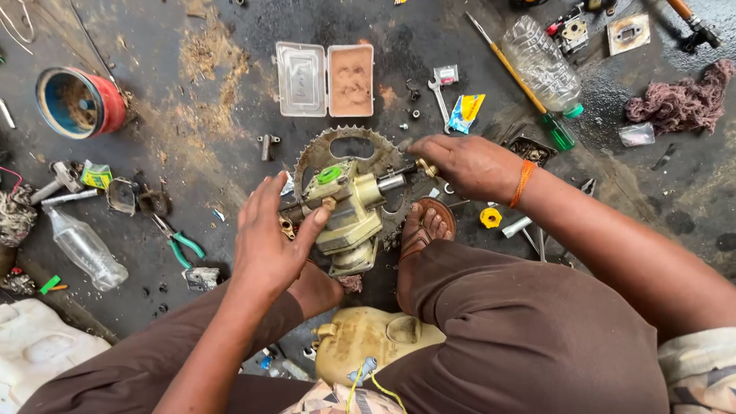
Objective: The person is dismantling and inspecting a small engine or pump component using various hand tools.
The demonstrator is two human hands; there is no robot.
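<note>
The dark, oil-stained floor (192, 153) carries the whole job, gritty with patches of sawdust-like powder. At its centre lies a large toothed steel sprocket (318, 149), worn grey, and on it sits a cream-yellow cast pump body (349, 218) with a green round cap (330, 175) on top. It looks mid-way, I judge: the body is in one piece, yet small loose fittings lie all about. The left hand (268, 238) is spread, fingers pressed flat against the body's left side to steady it. The right hand (468, 162) is closed in a pinch on a small brass fitting (426, 168) at the end of the steel shaft (391, 182). Green-handled pliers (178, 244) lie to the left, apart.
</note>
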